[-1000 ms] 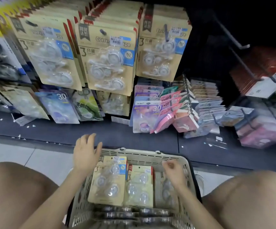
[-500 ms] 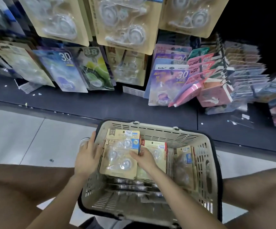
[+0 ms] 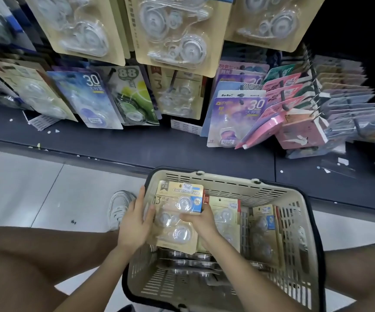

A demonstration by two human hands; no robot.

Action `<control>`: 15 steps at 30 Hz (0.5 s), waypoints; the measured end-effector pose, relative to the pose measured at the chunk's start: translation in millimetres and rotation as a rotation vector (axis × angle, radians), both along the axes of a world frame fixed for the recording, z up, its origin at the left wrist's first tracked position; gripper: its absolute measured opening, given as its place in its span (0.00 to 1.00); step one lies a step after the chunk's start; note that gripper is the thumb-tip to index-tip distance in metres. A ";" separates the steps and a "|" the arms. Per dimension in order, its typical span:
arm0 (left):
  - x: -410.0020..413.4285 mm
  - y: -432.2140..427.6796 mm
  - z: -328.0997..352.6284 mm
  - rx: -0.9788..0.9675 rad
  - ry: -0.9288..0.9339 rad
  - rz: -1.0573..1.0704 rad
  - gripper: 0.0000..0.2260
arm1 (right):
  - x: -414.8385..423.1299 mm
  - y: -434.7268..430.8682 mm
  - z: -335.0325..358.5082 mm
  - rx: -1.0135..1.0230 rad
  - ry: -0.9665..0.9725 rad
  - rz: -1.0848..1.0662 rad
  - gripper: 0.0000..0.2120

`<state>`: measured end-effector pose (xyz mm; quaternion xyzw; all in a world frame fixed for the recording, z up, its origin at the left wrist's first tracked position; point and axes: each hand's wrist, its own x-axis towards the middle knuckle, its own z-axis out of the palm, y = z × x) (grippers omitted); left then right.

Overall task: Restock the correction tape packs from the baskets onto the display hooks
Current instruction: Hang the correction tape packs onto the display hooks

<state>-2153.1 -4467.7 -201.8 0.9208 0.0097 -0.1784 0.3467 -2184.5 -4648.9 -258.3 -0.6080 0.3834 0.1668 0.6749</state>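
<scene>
Correction tape pack (image 3: 178,216) front and centre, a tan card labelled "Correction Tape" with three clear dispensers under its blister, held upright above the left half of the beige basket (image 3: 299,224). Left hand (image 3: 134,224) is pressed flat along the pack's left edge, fingers (image 3: 142,200) stretched up the side, thumb across the front of the blister. Right hand (image 3: 201,220) clamps the pack's right edge just under the blue patch, fingers curled round behind it. So both hands are closed on that one pack. Behind it in the basket a second tan pack (image 3: 225,218) stands on edge, and a third (image 3: 264,230) leans against the right wall; clear blister shapes lie flat on the basket floor, too blurred to count. The basket sits on pale floor tiles between the person's bare knees, with a white sneaker (image 3: 119,208) just left of the left hand. Beyond the basket runs a dark shelf base (image 3: 137,145) dotted with white scraps. Above it hang the display hooks, loaded: big tan three-packs (image 3: 173,30) along the top, blue "30" cards (image 3: 89,97) and a green "88" card (image 3: 132,95) lower down, and pink packs (image 3: 283,104) fanned out at the right.
</scene>
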 end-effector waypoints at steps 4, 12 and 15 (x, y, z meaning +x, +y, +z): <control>1.3 -14.5 0.9 -0.028 0.048 0.001 0.39 | -11.4 -33.8 28.1 0.052 -0.037 -0.050 0.25; 17.6 -85.2 53.2 -0.376 0.033 -0.037 0.39 | -17.1 -99.4 73.5 0.243 -0.188 -0.032 0.28; 20.6 -97.3 57.2 -0.286 0.048 0.026 0.53 | -23.4 -98.8 73.8 0.280 -0.172 -0.076 0.24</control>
